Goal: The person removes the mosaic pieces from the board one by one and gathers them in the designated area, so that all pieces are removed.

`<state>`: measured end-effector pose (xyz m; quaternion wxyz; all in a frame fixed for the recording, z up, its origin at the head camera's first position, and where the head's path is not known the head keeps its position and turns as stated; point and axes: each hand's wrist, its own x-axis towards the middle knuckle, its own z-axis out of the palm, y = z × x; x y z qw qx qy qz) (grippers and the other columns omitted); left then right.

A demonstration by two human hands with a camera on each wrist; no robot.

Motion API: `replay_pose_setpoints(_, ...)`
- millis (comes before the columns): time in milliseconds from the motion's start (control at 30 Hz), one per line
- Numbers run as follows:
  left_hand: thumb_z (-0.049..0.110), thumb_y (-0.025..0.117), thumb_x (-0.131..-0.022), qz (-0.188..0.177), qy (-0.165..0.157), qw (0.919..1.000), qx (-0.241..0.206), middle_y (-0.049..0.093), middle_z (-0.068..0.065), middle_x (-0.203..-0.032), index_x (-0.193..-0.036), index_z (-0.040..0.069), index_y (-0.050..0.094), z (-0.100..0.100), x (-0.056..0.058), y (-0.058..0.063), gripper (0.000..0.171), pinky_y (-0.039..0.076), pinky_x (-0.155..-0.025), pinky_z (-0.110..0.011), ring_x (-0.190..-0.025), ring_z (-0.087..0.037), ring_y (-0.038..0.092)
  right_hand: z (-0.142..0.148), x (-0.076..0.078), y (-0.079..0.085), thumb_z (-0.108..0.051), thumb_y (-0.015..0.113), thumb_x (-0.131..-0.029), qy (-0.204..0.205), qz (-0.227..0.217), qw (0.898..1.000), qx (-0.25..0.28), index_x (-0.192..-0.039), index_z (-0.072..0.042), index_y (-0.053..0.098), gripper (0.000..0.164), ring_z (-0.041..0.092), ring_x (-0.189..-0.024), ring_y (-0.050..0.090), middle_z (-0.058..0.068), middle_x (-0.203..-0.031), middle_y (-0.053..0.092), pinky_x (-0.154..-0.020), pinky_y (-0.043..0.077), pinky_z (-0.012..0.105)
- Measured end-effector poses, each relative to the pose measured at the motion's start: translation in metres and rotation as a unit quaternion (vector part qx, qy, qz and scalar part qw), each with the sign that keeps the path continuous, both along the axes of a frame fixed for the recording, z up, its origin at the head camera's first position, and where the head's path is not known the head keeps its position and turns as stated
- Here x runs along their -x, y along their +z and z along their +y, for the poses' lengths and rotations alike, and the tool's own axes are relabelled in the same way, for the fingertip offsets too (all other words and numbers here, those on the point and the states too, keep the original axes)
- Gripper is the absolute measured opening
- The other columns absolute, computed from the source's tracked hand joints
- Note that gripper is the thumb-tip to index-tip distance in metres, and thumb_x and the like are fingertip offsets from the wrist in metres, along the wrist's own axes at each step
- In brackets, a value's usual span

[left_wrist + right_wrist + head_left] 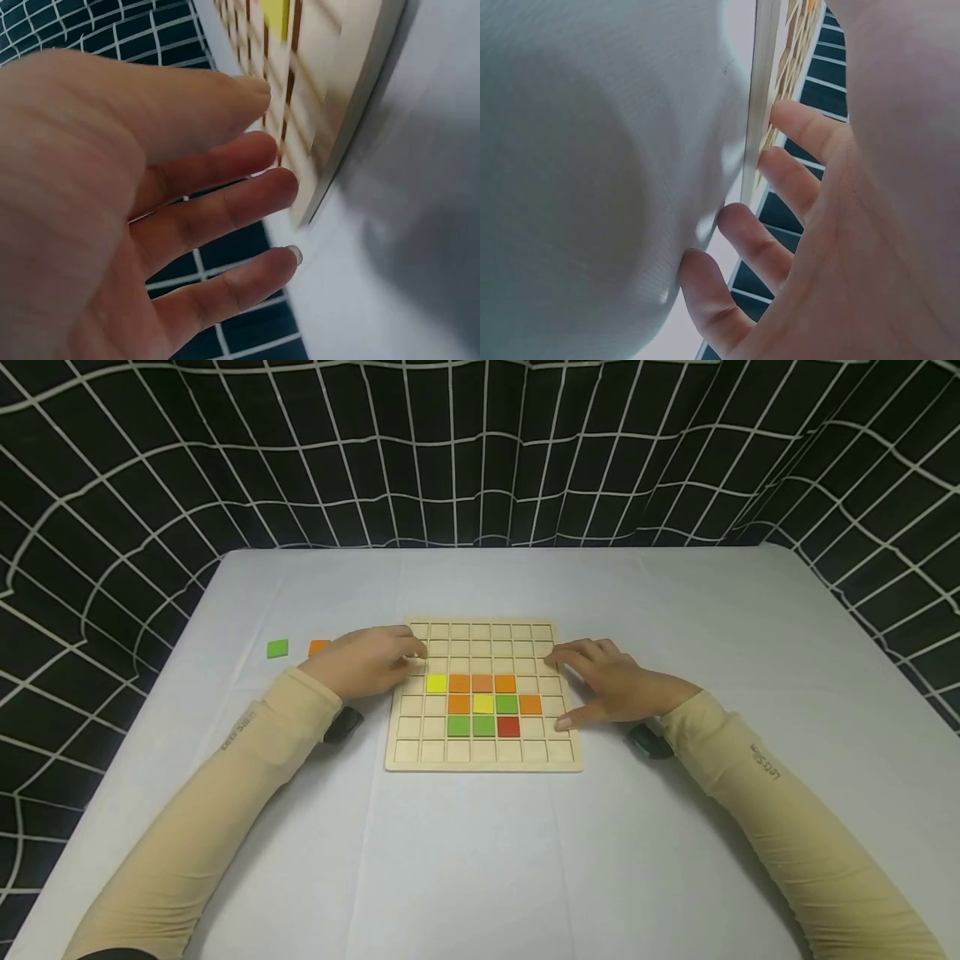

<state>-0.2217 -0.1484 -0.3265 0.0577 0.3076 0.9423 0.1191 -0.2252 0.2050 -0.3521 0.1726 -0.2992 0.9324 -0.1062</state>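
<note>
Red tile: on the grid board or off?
On. The red tile sits in a cell of the wooden grid board, right of a green tile.

Lying flat as a pale wooden gridded board (410,750), carrying square yellow, orange, green and red tiles (483,703) in its cells.

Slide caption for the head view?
Left hand and right hand at opposite sides of a wooden board with colored squares, a green square lying apart.
</note>
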Motion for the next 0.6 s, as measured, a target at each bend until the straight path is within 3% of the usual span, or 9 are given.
replay_pose_setpoints(233, 0.017, 0.067, -0.089, -0.025, -0.055, 0.9972, -0.044, 0.063, 0.002, -0.110, -0.112, 0.013, 0.067, 0.010, -0.001, -0.013, 0.023, 0.048, -0.091, -0.035, -0.098, -0.016, 0.058, 0.001, 0.000, -0.001, -0.065, 0.070, -0.072, -0.001, 0.002, 1.000, 0.004, -0.142, -0.022, 0.031, 0.090, 0.035, -0.132, 0.024, 0.008, -0.149, 0.027, -0.103, 0.030, 0.057)
replay_pose_setpoints(600, 0.017, 0.069, -0.088, 0.004, -0.089, 0.9948, -0.049, 0.064, 0.000, -0.106, -0.109, 0.012, 0.068, 0.013, -0.002, -0.016, 0.022, 0.049, -0.089, -0.035, -0.096, -0.016, 0.059, 0.003, 0.000, -0.004, -0.061, 0.074, -0.071, 0.002, 0.011, 1.000, 0.024, -0.139, -0.023, 0.035, 0.087, 0.033, -0.130, 0.027, 0.006, -0.147, 0.030, -0.105, 0.030, 0.054)
